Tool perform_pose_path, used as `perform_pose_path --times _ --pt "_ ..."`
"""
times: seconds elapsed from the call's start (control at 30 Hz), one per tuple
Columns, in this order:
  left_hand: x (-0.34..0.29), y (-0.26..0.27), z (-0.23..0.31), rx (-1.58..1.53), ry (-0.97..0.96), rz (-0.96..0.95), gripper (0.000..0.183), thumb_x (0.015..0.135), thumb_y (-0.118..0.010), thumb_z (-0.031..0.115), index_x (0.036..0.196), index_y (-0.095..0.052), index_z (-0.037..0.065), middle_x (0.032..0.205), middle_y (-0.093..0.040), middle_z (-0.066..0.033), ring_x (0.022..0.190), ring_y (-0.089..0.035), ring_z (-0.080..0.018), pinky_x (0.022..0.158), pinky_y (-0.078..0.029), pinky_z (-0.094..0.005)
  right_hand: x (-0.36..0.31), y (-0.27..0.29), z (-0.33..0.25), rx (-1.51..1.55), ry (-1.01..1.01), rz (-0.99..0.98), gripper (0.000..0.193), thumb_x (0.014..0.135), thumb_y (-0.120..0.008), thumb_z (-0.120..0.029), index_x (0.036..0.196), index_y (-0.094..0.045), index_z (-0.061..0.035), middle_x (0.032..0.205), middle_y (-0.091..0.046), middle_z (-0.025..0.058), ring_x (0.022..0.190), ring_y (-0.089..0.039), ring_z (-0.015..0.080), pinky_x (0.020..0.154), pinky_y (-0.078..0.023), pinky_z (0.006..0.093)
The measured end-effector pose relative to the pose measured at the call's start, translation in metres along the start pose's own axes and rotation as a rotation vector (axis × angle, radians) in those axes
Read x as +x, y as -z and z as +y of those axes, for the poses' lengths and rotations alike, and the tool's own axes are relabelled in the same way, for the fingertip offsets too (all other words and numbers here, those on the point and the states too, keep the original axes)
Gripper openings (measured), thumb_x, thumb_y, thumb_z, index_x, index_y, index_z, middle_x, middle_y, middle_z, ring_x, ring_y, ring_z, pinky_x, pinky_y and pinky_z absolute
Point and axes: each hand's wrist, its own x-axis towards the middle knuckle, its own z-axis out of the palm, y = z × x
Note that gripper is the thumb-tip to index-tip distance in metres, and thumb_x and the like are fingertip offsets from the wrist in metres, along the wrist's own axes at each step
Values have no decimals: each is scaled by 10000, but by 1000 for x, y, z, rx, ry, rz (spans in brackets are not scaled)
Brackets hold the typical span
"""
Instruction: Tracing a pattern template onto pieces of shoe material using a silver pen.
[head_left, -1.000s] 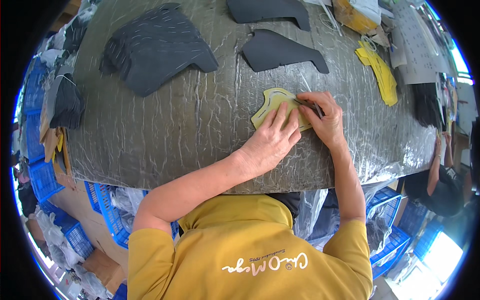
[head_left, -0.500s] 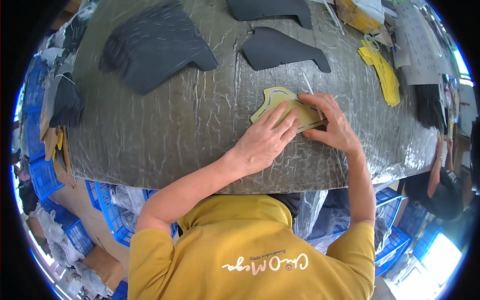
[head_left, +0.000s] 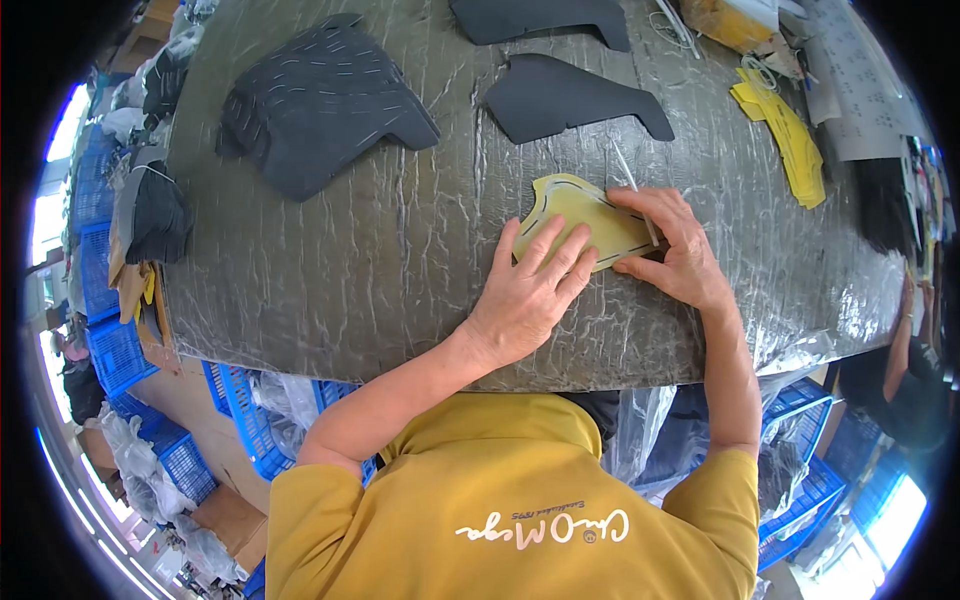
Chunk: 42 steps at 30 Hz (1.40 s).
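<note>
A yellow template [head_left: 600, 228] with narrow slots along its edges lies on the dark, wrinkled table covering. My left hand [head_left: 522, 298] rests on its near left part, fingers spread flat and the thumb by its left edge. At the other end, my right hand [head_left: 690, 255] curls around the template, fingers on the far edge and thumb on the near one. A thin white stick, like a marking pen [head_left: 622, 162], slants past the right fingers into the gap above the thumb; how it is held is unclear. Whether a dark piece lies under the template is hard to tell.
Beyond my hands lie a dark cut piece [head_left: 570, 98], another at the far edge [head_left: 540, 18] and a fanned stack with white marks [head_left: 320, 110]. Yellow strips [head_left: 785, 135] sit at the right. Blue crates [head_left: 250, 420] stand below the table; another person's arm [head_left: 898, 350] shows far right.
My left fingers have spread wider, and the thumb now shows at the template's left edge. The right hand keeps its hold. The whole view has shifted slightly.
</note>
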Motion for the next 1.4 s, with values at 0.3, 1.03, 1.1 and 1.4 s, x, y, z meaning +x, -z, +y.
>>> perform_pose_path --times 0.3,1.03,1.1,1.4 --pt "1 -2 4 85 0 22 523 860 -650 90 1380 -596 84 1506 -487 -98 1387 -439 -317 1135 -328 -626 2 -2 1 17 6 11 757 632 -893 -133 1345 -641 -114 1278 -685 67 1171 -601 295 1061 -441 423" --pt "11 11 3 221 -117 40 419 853 -650 121 1257 -638 13 1396 -561 -160 1242 -561 -347 985 -579 -350 2 -1 -3 21 -28 -13 765 636 -889 -130 1356 -630 -118 1286 -680 57 1185 -594 297 1075 -417 427" --pt "11 12 3 206 -118 28 445 848 -652 123 1282 -631 23 1410 -555 -145 1236 -559 -341 982 -579 -347 3 -1 -4 12 -38 -19 762 640 -887 -127 1356 -628 -117 1289 -678 60 1185 -593 299 1078 -415 428" --pt "17 15 4 264 -143 -22 462 839 -652 102 1293 -626 21 1393 -562 -149 1189 -574 -332 943 -587 -344 2 17 -10 298 -217 -4 717 735 -840 -100 1408 -594 -79 1352 -664 63 1226 -578 209 1046 -459 376"
